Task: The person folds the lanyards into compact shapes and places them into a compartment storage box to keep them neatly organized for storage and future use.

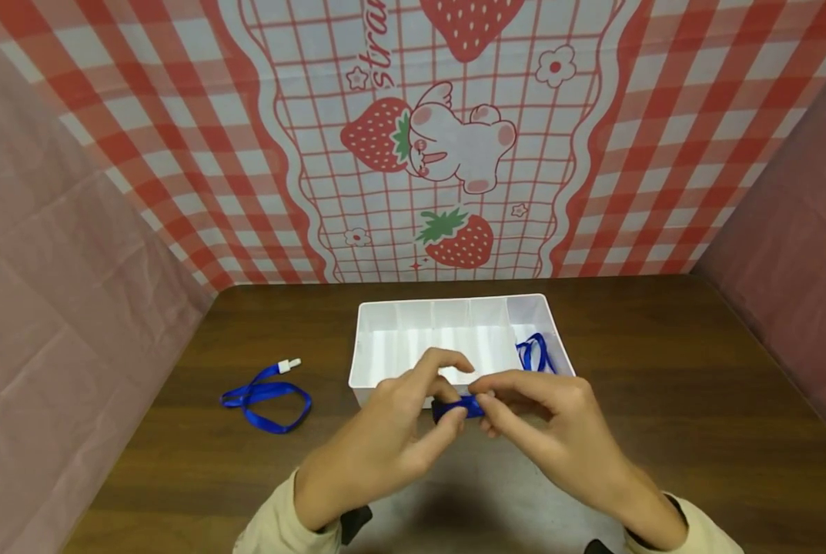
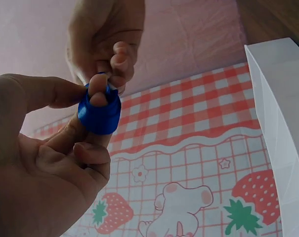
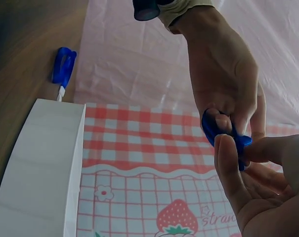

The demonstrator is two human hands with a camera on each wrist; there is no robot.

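A blue lanyard [image 1: 469,406] is wound into a small coil around fingers of my left hand [image 1: 392,431], just in front of the white tray. In the left wrist view the coil [image 2: 97,117] wraps the fingers as a wide band, and the left thumb presses its edge. My right hand [image 1: 565,427] pinches the coil from the other side between thumb and fingers. From the right wrist, a short blue fold [image 3: 244,140] shows at the right fingertips. The inside of the coil is mostly hidden by fingers.
A white divided tray [image 1: 354,350] stands behind the hands, with a coiled blue lanyard [image 1: 543,354] in its right compartment. On the table to the left lies another looped blue lanyard [image 1: 270,425] with a white clip [image 1: 289,365]. A strawberry-patterned cloth [image 1: 454,231] hangs behind the table.
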